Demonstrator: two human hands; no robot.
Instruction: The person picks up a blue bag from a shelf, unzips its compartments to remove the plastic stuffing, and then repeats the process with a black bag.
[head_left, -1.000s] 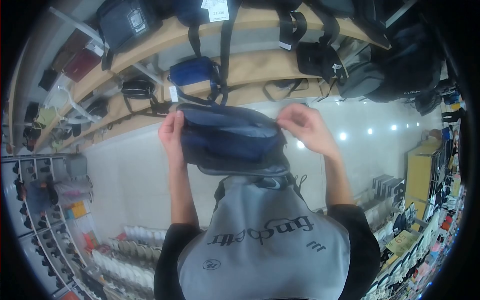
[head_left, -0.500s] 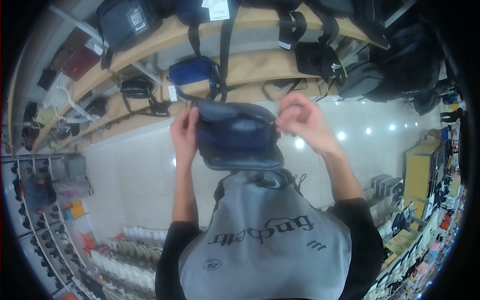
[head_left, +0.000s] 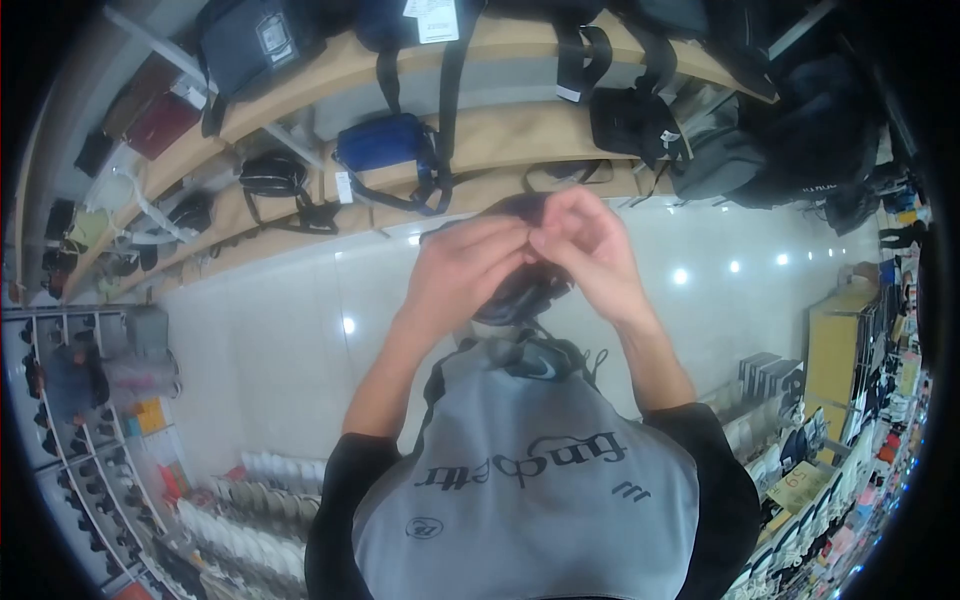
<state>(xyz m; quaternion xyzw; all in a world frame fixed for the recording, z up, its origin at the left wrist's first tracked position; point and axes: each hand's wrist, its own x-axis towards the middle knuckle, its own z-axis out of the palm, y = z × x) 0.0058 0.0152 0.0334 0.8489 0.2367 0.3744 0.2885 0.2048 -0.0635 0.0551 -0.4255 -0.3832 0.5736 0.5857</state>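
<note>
A dark bag (head_left: 520, 300) is in front of my chest, largely covered by both hands. My left hand (head_left: 465, 265) lies across its left and middle part, fingers closed and pointing right. Close against those fingertips, my right hand (head_left: 590, 245) pinches at the bag's upper right side. What the fingertips of either hand hold is too small and covered to name. Parts of the bag show above and below the fingers.
Wooden shelves (head_left: 510, 127) ahead carry a blue bag (head_left: 380, 143), a black bag (head_left: 635, 125) and several others. Rows of shoes (head_left: 245, 540) stand at lower left. A person (head_left: 75, 385) is at far left. A yellow cabinet (head_left: 838, 350) stands right.
My left hand has moved right from the bag's left edge to its middle, meeting my right hand. The right hand has shifted slightly left. The bag is now mostly covered and looks narrower.
</note>
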